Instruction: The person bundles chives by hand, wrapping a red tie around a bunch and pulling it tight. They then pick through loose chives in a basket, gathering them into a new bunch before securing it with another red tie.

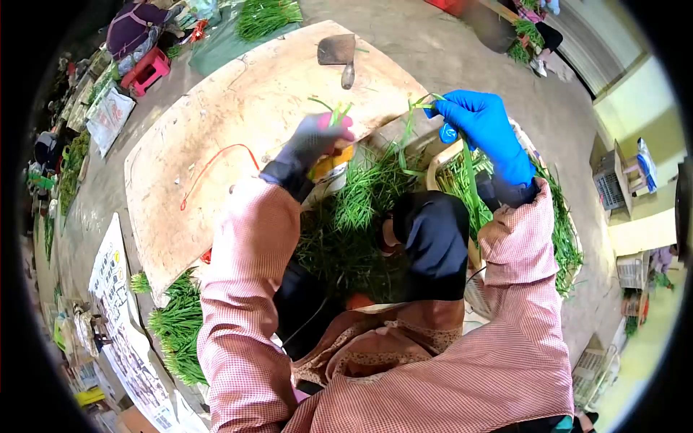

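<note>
My left hand, in a grey and pink glove, is closed on a few thin green stalks above the near edge of a pale board; motion blurs it slightly. To its right my right hand, in a blue glove, pinches long flat green leaves that hang down from the fingers. Below and between both hands lies a loose heap of green stalks. A basket of more greens stands under my right forearm. Part of a yellow and white container shows behind my left hand.
A cleaver rests at the far side of the board, and a red string curls on it. Bundled greens lie at the lower left beside a printed sheet. Farther off are a pink stool and other people.
</note>
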The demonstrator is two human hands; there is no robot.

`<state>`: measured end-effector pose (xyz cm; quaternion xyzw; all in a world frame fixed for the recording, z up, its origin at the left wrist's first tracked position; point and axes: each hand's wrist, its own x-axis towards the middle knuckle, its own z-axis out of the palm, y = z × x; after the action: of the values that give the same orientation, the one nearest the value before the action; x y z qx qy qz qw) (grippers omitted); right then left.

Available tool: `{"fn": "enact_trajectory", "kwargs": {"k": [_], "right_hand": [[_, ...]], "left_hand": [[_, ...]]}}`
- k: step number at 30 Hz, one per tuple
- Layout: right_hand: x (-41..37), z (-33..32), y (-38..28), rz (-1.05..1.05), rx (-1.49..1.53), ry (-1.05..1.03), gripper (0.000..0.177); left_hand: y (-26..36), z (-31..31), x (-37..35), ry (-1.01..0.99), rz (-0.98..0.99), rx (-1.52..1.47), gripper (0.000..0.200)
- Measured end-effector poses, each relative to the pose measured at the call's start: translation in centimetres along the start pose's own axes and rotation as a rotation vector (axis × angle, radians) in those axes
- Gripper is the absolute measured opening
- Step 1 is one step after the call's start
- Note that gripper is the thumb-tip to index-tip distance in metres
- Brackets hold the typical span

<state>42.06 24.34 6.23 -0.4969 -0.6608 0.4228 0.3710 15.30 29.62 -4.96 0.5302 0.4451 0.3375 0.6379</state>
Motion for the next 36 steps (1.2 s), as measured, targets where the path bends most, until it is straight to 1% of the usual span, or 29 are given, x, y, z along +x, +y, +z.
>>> {"fn": "enact_trajectory", "kwargs": {"k": [2, 3, 6, 9, 10, 12, 13, 14, 15, 16, 17, 18, 19, 20, 21, 22, 24, 25, 26, 28, 29, 30, 31, 32, 33, 34, 35, 36], "right_hand": [[-0.7, 0.5, -1.0, -0.008, -0.03, 0.017, 0.02], [-0.6, 0.6, -1.0, -0.023, -0.052, 0.028, 0.02], [-0.7, 1.2, -1.0, -0.09, -0.07, 0.023, 0.02], [-0.5, 2.0, -1.1, -0.107, -0.057, 0.015, 0.022], [-0.6, 2.2, -1.2, -0.101, -0.058, 0.009, 0.022], [-0.5, 3.0, -1.6, -0.138, -0.071, 0.021, 0.022], [-0.5, 3.4, -1.6, -0.143, -0.057, 0.023, 0.022], [-0.5, 3.9, -1.6, -0.148, -0.042, 0.025, 0.022], [-0.6, 4.9, -2.0, -0.242, -0.023, 0.041, 0.022], [-0.9, 5.4, -2.6, -0.247, -0.02, 0.039, 0.022], [-1.5, 5.7, -3.4, -0.122, 0.031, -0.03, 0.022], [-1.8, 6.0, -4.0, 0.004, 0.08, -0.098, 0.022], [-1.8, 6.1, -3.8, 0.037, 0.063, -0.12, 0.023], [-1.8, 6.2, -3.6, 0.034, 0.066, -0.121, 0.023], [-1.9, 6.4, -3.4, 0.029, 0.032, -0.105, 0.024], [-1.9, 6.7, -3.0, 0.024, -0.001, -0.089, 0.024], [-1.4, 6.9, -2.0, 0.035, -0.009, -0.075, 0.024], [-1.2, 6.9, -1.5, 0.02, -0.032, -0.054, 0.024], [-1.0, 6.9, -1.0, 0.005, -0.056, -0.034, 0.024], [-1.2, 6.7, -1.7, -0.003, -0.086, -0.063, 0.023], [-1.2, 6.4, -1.4, -0.018, -0.116, -0.057, 0.022], [-1.1, 5.9, -1.1, -0.034, -0.147, -0.05, 0.021], [-0.6, 5.6, -0.2, -0.06, -0.109, 0.005, 0.02], [-0.3, 5.1, 0.6, -0.082, -0.009, 0.025, 0.021], [-0.2, 4.5, 0.8, -0.048, -0.056, 0.015, 0.022], [-0.1, 4.1, 1.0, -0.015, -0.102, 0.009, 0.023], [-0.1, 4.4, 1.5, -0.015, -0.098, 0.01, 0.023], [-0.5, 5.1, 1.8, -0.149, -0.33, 0.045, 0.025]], "left_hand": [[-0.1, 0.9, -2.3, 0.092, 0.131, 0.212, 0.036], [0.1, 1.2, -2.8, 0.097, 0.135, 0.213, 0.036], [0.7, 1.9, -4.4, 0.15, 0.123, 0.128, 0.04], [3.9, 2.9, -6.9, 0.084, 0.083, -0.109, 0.044], [4.5, 3.3, -7.4, 0.089, 0.087, -0.106, 0.044], [5.1, 4.0, -8.1, -0.037, 0.19, -0.25, 0.044], [4.5, 4.2, -8.0, -0.048, 0.228, -0.275, 0.039], [4.1, 4.5, -7.5, -0.044, 0.231, -0.273, 0.039], [4.5, 4.9, -7.5, -0.05, 0.257, -0.284, 0.037], [5.0, 5.3, -7.6, -0.055, 0.283, -0.295, 0.035], [5.5, 5.4, -8.0, 0.008, 0.142, -0.177, 0.032], [5.2, 5.2, -8.0, 0.011, 0.144, -0.174, 0.032], [4.9, 5.0, -8.0, 0.04, 0.176, -0.251, 0.031], [4.6, 4.8, -8.0, 0.07, 0.209, -0.327, 0.03], [4.9, 4.8, -8.4, 0.105, 0.191, -0.306, 0.026], [5.0, 4.6, -8.7, 0.108, 0.189, -0.301, 0.026], [5.0, 3.8, -9.3, 0.096, 0.159, -0.196, 0.023], [4.5, 2.9, -9.1, 0.022, 0.211, -0.128, 0.017], [4.3, 2.3, -9.1, 0.028, 0.209, -0.126, 0.017], [4.6, 1.8, -9.5, 0.03, 0.207, 0.078, 0.011], [4.6, 1.5, -9.4, 0.098, 0.117, 0.071, 0.009], [4.9, 1.5, -9.9, 0.102, 0.115, 0.072, 0.009], [5.6, 1.6, -10.7, 0.128, 0.081, 0.103, 0.008], [6.0, 1.5, -11.3, 0.155, 0.045, 0.133, 0.008], [5.4, 0.7, -11.2, 0.122, 0.14, 0.187, 0.011], [4.9, 0.3, -11.1, 0.124, 0.139, 0.192, 0.011], [4.2, 0.0, -11.1, 0.14, 0.087, 0.08, 0.013], [4.3, 0.1, -11.4, 0.153, 0.034, -0.033, 0.016]]}}
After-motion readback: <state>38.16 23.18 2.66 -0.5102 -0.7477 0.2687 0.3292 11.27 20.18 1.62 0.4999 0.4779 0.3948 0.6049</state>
